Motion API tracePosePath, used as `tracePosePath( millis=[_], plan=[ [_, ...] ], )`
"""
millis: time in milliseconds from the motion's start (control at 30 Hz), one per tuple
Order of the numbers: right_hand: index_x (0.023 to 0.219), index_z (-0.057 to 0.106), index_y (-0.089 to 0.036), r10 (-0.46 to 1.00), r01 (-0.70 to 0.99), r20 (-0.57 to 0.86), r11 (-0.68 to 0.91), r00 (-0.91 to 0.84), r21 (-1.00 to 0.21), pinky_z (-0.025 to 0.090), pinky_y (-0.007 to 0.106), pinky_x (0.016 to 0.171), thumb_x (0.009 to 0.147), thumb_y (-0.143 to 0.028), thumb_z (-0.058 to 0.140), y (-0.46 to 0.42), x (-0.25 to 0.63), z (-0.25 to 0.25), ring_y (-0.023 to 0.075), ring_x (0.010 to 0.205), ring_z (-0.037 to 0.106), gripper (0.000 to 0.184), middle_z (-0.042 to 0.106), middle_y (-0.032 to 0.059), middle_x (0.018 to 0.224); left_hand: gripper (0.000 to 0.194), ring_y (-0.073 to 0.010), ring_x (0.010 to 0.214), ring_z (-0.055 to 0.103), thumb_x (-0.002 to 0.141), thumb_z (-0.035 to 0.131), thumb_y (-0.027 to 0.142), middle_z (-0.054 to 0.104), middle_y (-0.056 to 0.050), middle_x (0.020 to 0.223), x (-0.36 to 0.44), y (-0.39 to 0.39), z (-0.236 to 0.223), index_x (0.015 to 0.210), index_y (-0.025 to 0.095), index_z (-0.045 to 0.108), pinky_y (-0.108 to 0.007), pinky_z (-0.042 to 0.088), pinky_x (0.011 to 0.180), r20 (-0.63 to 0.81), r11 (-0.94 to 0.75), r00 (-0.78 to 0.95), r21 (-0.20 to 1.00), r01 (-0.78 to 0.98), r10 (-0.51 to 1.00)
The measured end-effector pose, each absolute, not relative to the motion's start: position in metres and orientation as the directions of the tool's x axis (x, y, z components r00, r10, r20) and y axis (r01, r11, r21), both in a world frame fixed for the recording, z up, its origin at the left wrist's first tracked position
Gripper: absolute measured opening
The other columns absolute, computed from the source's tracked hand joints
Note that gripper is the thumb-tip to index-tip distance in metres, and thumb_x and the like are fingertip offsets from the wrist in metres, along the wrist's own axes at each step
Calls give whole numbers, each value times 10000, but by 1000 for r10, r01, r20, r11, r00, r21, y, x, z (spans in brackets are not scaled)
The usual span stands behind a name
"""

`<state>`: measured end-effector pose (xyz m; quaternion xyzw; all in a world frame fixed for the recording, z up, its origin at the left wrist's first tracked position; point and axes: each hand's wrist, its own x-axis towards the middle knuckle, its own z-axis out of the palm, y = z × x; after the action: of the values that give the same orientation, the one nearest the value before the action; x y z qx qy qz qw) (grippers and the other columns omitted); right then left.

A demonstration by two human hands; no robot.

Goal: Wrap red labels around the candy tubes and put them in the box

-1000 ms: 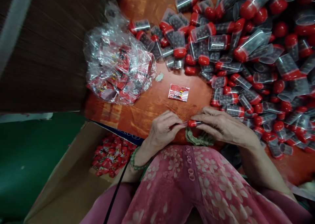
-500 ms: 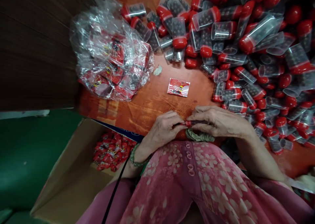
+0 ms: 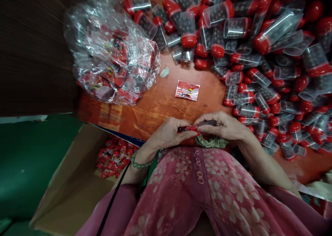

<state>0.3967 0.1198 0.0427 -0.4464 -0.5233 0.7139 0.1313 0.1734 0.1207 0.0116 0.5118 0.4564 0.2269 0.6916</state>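
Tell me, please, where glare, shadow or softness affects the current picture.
Head view: bright glare streaks the bag, with smaller highlights on the tubes; head view: the panel at left sinks into shadow; head view: the held item looks soft, fine detail lost.

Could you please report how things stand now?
Left hand, right hand: both on small red item. Red card flat on table beyond. Crumpled greenish cloth close by, not visibly obstructing.
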Motion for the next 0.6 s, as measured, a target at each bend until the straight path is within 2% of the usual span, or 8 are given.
tracePosePath(
  millis=[100, 167, 233, 300, 367, 433, 500, 600],
  plan=[
    [966, 721, -150, 716, 86, -545, -570, -437, -817, 391, 216, 522, 844, -440, 689, 112, 395, 36, 88, 558, 534, 316, 661, -9, 702, 409, -162, 692, 676, 755, 742, 535, 763, -57, 810, 167, 125, 7, 931, 168, 784, -249, 509, 634, -429, 459, 518, 885, 77, 740],
    [935, 730, -156, 772, -54, -542, -590, -332, -806, 378, 212, 504, 805, -462, 728, 109, 393, 31, 74, 519, 499, 332, 638, -20, 663, 583, -196, 819, 712, 691, 756, 626, 768, -93, 974, 164, 124, 3, 1070, 183, 749, -292, 557, 740, -439, 549, 460, 825, -134, 772],
    [908, 736, -165, 803, -167, -535, -584, -262, -795, 372, 210, 492, 778, -477, 749, 109, 390, 27, 65, 492, 474, 338, 628, -27, 645, 692, -230, 916, 722, 578, 833, 625, 755, -108, 1063, 167, 119, 1, 1115, 202, 721, -356, 578, 836, -448, 616, 459, 715, -332, 767],
    [891, 738, -172, 814, -226, -535, -578, -226, -784, 370, 209, 483, 758, -482, 764, 109, 385, 24, 62, 485, 465, 338, 633, -27, 656, 633, -239, 937, 723, 521, 899, 540, 763, -100, 1011, 176, 112, 0, 1027, 198, 733, -404, 576, 898, -462, 662, 490, 630, -405, 739],
    [887, 737, -177, 820, -247, -537, -571, -195, -783, 381, 210, 484, 738, -495, 775, 111, 379, 22, 66, 497, 474, 353, 644, -21, 682, 443, -206, 856, 725, 548, 909, 478, 761, -58, 842, 189, 106, 2, 829, 188, 727, -412, 573, 919, -501, 674, 454, 595, -438, 737],
    [895, 732, -179, 830, -245, -534, -557, -160, -793, 402, 213, 496, 740, -513, 767, 111, 373, 20, 71, 518, 491, 370, 657, -13, 717, 373, -170, 770, 712, 587, 892, 473, 729, -16, 712, 201, 103, 3, 675, 182, 676, -396, 575, 909, -548, 660, 373, 573, -485, 749],
    [918, 722, -179, 844, -229, -520, -537, -133, -812, 417, 215, 515, 764, -519, 746, 110, 366, 18, 72, 532, 501, 374, 658, -12, 733, 362, -159, 762, 705, 610, 879, 469, 727, -9, 707, 211, 104, 4, 651, 176, 669, -368, 573, 882, -580, 634, 295, 557, -537, 760],
    [969, 689, -187, 868, -204, -490, -494, -73, -845, 437, 220, 544, 801, -521, 705, 107, 355, 15, 79, 556, 510, 374, 636, -21, 737, 349, -173, 803, 707, 645, 859, 463, 751, -39, 777, 219, 109, 4, 727, 157, 712, -330, 568, 827, -598, 608, 243, 541, -581, 764]
  ],
)
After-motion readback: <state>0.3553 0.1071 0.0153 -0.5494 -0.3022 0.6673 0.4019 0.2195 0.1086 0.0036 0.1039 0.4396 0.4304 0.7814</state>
